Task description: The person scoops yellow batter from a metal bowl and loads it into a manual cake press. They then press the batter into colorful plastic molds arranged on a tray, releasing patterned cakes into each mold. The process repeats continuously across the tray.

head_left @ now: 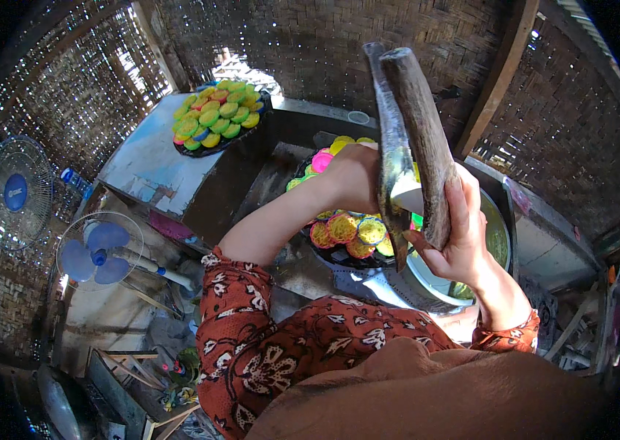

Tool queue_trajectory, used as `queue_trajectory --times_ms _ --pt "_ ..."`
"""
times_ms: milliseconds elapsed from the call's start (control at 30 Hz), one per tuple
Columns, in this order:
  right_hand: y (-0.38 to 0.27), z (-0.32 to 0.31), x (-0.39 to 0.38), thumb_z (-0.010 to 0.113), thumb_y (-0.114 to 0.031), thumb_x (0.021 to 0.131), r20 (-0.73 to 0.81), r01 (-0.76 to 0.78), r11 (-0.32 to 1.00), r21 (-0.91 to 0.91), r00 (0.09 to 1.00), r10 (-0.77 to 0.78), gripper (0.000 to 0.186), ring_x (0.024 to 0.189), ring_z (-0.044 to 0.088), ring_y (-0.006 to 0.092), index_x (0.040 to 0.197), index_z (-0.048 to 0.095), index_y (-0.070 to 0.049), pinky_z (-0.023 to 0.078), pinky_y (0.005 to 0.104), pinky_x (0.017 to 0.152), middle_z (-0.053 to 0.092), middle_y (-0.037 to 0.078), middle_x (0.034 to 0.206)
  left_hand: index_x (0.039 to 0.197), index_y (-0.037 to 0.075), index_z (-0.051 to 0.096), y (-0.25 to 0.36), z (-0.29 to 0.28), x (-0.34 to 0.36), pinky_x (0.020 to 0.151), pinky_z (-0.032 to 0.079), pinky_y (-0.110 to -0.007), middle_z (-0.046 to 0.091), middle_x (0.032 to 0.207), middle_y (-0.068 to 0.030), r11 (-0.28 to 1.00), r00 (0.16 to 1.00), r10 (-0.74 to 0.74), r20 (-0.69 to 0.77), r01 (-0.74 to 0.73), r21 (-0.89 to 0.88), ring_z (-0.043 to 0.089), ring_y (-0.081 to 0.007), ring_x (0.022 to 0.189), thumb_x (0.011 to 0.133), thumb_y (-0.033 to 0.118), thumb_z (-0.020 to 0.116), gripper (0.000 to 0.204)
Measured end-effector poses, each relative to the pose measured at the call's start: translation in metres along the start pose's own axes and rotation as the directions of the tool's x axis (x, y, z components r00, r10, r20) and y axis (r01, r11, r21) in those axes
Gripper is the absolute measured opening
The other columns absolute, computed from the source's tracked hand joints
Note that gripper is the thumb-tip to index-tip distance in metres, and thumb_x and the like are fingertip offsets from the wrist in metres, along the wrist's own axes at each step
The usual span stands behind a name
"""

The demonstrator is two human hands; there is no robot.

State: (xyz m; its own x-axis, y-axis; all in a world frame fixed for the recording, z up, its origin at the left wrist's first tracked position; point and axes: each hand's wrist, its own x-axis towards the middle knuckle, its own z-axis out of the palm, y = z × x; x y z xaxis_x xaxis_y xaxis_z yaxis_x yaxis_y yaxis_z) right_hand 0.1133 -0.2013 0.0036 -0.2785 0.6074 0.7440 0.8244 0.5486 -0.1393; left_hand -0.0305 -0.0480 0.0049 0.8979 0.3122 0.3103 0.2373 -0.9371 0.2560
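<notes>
Grips with the right hand (464, 227) the lower part of a thick, curved wooden bar (422, 125), closed firmly around it, with the thumb near its bottom end. Points its long axis away from the body, with the far end slightly left of that hand and a gentle bow along the length. Reaches with the left hand (354, 176) behind a flatter dark bar (392, 139), just left of the wooden one and roughly in line with it, with a pale piece (409, 194) showing between the two. Cannot tell whether open or holding anything on that left side, with the fingers hidden. Shows below both hands a black tray (336, 257) of small lattice cups (341, 228) in yellow, orange and pink, and beneath the right hand a pale basin (427, 279). Shows ahead and left of the left hand a worn, bluish-white counter (148, 158) with a heap of green and yellow cups (218, 114); farther left, two fans (97, 253); beyond both hands, a woven wall (310, 59) and, ahead of the right, a slanting wooden post (497, 81).
</notes>
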Motion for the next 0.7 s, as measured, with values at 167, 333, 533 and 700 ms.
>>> queue_trajectory --times_ms 167,333,533,700 --pt "0.006 0.037 0.022 0.072 -0.019 0.063 0.045 -0.118 0.993 -0.007 0.992 0.118 0.092 0.110 0.043 0.0414 0.137 0.017 -0.016 0.042 0.0421 0.085 0.031 0.025 0.127 0.104 0.013 0.058 -0.045 0.008 -0.001 0.083 0.045 -0.035 0.061 0.102 -0.0102 0.998 0.998 0.040 -0.047 -0.042 -0.046 0.057 -0.0261 0.096 0.064 0.039 0.068 0.048" --pt "0.045 0.056 0.017 0.060 -0.053 0.074 0.514 -0.712 0.347 0.610 0.690 0.510 0.094 0.121 0.033 0.0216 0.137 0.013 -0.001 0.027 0.0332 0.100 0.035 0.013 0.131 0.103 0.013 0.059 -0.104 0.024 -0.002 0.077 0.047 -0.037 0.061 0.099 -0.0138 0.983 0.963 0.064 -0.263 -0.107 -0.150 0.059 -0.0280 0.091 0.062 0.035 0.069 0.048" --pt "0.054 0.070 -0.037 0.057 -0.060 0.072 0.779 -0.771 -0.231 0.593 0.478 0.406 0.083 0.099 0.050 0.0266 0.128 0.033 -0.003 0.042 0.0408 0.084 0.048 0.011 0.117 0.135 0.003 0.022 -0.146 -0.018 0.011 0.104 0.026 -0.041 0.033 0.135 -0.0180 -0.281 0.900 0.285 -0.329 -0.250 -0.927 0.035 -0.0300 0.124 0.061 0.020 0.073 0.091" --pt "0.036 0.055 -0.010 0.054 -0.070 0.065 0.901 -0.794 -0.433 0.427 0.337 0.272 0.098 0.099 0.051 0.0327 0.132 0.030 -0.002 0.046 0.0438 0.075 0.042 0.022 0.121 0.137 0.016 0.024 -0.166 -0.029 0.030 0.100 0.027 -0.052 0.043 0.124 -0.0156 -0.749 0.688 0.275 -0.671 -0.284 -0.598 0.036 -0.0389 0.120 0.062 -0.006 0.056 0.084"
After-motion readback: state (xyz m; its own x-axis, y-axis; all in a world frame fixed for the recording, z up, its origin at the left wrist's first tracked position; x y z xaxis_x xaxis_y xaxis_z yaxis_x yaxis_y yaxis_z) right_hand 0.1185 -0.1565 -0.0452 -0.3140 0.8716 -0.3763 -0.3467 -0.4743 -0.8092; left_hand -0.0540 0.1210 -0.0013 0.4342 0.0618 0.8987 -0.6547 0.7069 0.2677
